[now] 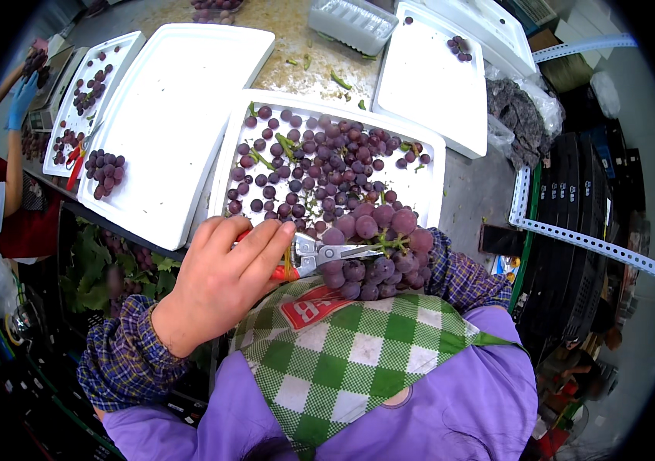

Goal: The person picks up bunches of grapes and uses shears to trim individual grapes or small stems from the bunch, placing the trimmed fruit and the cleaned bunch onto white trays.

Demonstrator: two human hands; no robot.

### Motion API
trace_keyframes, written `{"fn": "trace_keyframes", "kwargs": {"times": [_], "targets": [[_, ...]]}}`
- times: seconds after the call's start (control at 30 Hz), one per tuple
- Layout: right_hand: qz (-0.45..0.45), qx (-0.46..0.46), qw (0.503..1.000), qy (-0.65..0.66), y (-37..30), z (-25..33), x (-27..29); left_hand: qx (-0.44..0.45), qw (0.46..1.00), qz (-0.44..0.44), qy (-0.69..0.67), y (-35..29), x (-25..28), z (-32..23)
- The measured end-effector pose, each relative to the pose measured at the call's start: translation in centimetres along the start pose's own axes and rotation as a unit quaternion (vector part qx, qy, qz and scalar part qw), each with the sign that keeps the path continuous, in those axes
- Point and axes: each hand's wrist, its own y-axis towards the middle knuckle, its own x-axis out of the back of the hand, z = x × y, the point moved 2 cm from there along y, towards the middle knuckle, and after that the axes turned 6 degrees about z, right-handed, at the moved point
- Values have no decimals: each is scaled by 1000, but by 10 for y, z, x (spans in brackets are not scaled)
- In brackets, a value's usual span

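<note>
My left hand [216,280] is closed round the red handles of a pair of pruning snips [308,260]. A yellow band is wrapped on the handles. The silver blades point right, slightly apart, and reach in among the green stems of a bunch of purple grapes [381,269]. That bunch is held up close to my apron, at the end of my right sleeve [466,276]; my right hand is hidden behind it. Just beyond, a white foam tray [224,180] holds many loose grapes [343,150] and bits of green stem.
A large white foam tray [189,100] at left carries a small grape bunch [104,173]. Another white tray [427,92] stands at far right, near a clear plastic box [354,27]. Black crates [566,230] are stacked right. A blue-gloved co-worker's hand [21,104] shows far left.
</note>
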Motion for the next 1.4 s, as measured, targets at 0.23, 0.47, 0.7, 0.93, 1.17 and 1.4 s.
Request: {"fn": "trace_keyframes", "kwargs": {"times": [0.23,0.47,0.7,0.93,1.17,1.4], "targets": [[-23,-170,969,177,-23,9,23,-6,999,-20,34,8,9,7],[-64,-274,929,240,-15,13,17,-2,998,-51,-34,15,8,15],[-149,-306,902,266,14,30,-19,-26,997,-78,-11,16,9,25],[-108,-264,910,301,-12,18,8,-47,994,-90,-38,22,5,29],[-49,-198,942,266,-24,4,21,-39,995,-76,-46,23,-1,34],[-56,-213,954,205,-12,13,18,-26,996,-87,-21,25,4,37]]}}
